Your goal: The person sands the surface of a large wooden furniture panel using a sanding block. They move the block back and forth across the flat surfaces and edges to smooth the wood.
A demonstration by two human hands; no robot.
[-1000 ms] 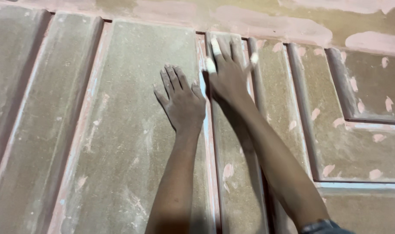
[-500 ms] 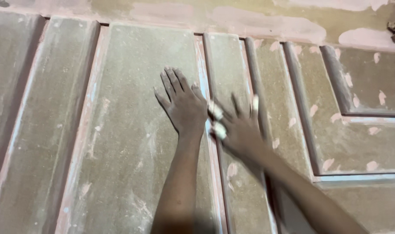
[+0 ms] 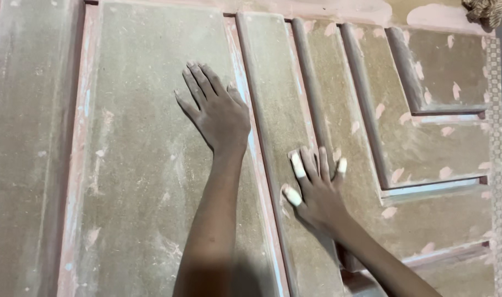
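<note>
1. Both hands rest flat on the panelled door [image 3: 152,181], which lies face-up and fills the view; neither grasps anything.
2. My left hand [image 3: 218,113] is spread, fingers released, on the wide flat panel [image 3: 135,165], bracing the work.
3. My right hand [image 3: 314,190] presses palm-down on the narrow raised strip [image 3: 273,99] just right of it, fingers splayed. Several fingertips [image 3: 297,164] are wrapped in white tape.
4. Whether an abrasive sheet lies under the right palm, I cannot tell.
5. Pink filler patches [image 3: 380,110] dot the stepped mouldings to the far right.
6. Step in hand, as I judge it: rubbing or checking the surface along the strip.
7. Next move calls for even pressure along the strip's length, keeping the left hand planted.
</note>
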